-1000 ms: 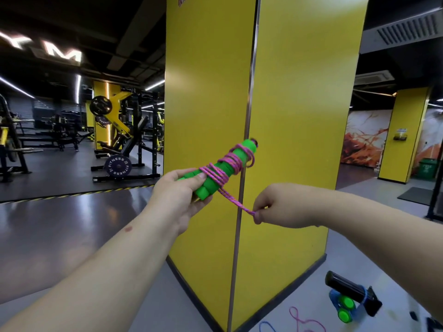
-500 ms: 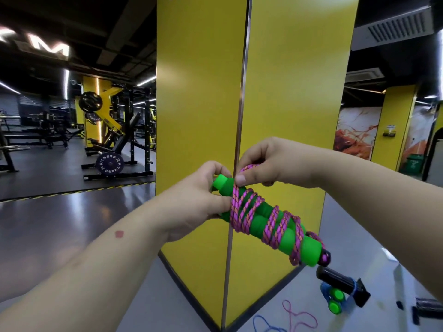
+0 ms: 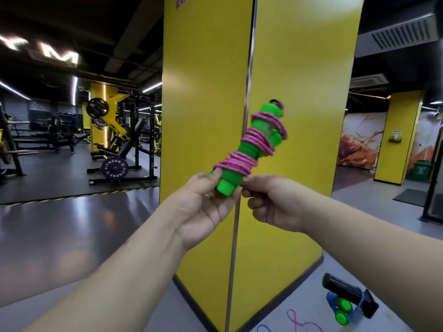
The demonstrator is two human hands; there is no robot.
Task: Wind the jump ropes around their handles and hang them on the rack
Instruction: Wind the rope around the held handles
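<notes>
Green foam handles (image 3: pixel 249 149) bound in coils of pink rope (image 3: pixel 242 161) stand tilted at the centre of the frame, top end leaning to the upper right, against a yellow pillar (image 3: pixel 208 92). The left hand (image 3: pixel 206 207) grips the lower end of the bundle, thumb pressed on the lowest coils, while the right hand (image 3: pixel 271 202) is curled just beside it, pinching at the rope by the base. At lower right, on the grey floor (image 3: pixel 60 224), lies a second green-handled rope wound in blue (image 3: pixel 341 307), touching a black object (image 3: pixel 347 293). Weight machines (image 3: pixel 115 140) fill the left background.
</notes>
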